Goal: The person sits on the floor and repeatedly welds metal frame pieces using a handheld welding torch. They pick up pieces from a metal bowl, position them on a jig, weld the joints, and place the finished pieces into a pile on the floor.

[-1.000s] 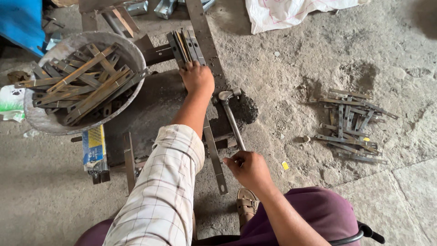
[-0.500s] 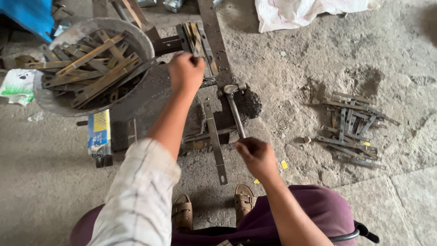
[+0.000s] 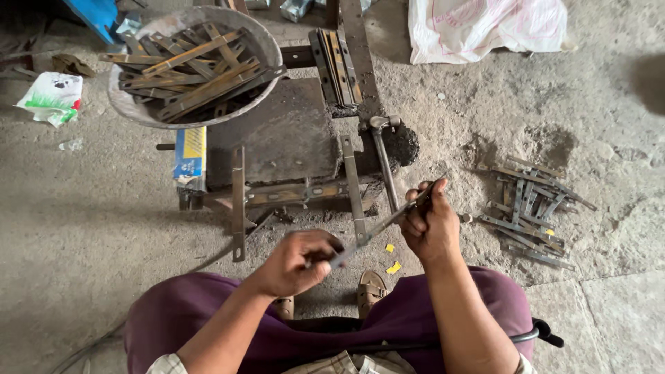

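Observation:
Both hands hold one thin metal strip point(image 3: 377, 227) just above my knees. My left hand point(image 3: 296, 262) grips its near end and my right hand point(image 3: 429, 225) grips its far end, fingers closed on it. A hammer point(image 3: 383, 161) lies in front of my right hand, its head by a dark iron block point(image 3: 400, 144). Beyond my hands stands a low metal frame point(image 3: 291, 163) with flat bars across it and a small stack of strips point(image 3: 334, 64) at its far end.
A round metal basin point(image 3: 131, 111) full of rusty metal strips sits at the far left. A pile of several short strips point(image 3: 530, 208) lies on the concrete at the right. A white sack point(image 3: 485, 28) lies at the back; a small box point(image 3: 189, 154) leans by the frame.
My left hand has drawn back from the stack of strips on the frame to my knees, bringing a strip. My right hand has let go of the hammer handle and taken the strip's other end.

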